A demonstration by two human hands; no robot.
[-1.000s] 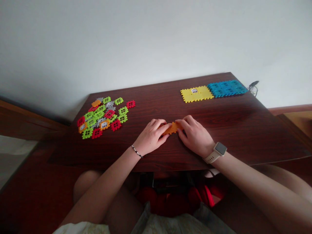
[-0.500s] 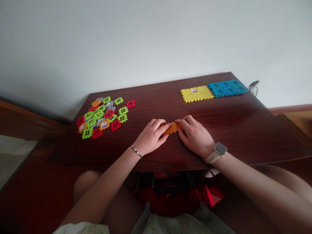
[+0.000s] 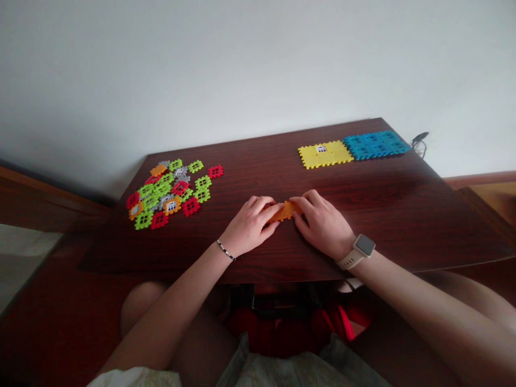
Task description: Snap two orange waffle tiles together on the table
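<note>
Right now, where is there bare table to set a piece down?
Bare: the table between the pile and the yellow panel; also right of the right hand, in front of the blue panel. Crowded: the pile, and the orange pieces by the left hand.

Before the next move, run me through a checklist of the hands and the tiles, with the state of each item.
1. Grip on the orange piece: ok; the left hand and right hand pinch it from either side.
2. Ends of the orange piece in sight: not ok; fingers cover both.
3. Loose pile of tiles apart from the hands: ok; it lies at the far left of the table.
4. Yellow panel and blue panel flat, edge to edge: ok.
5. Cable clear of the blue panel: cannot tell; too small.
</note>
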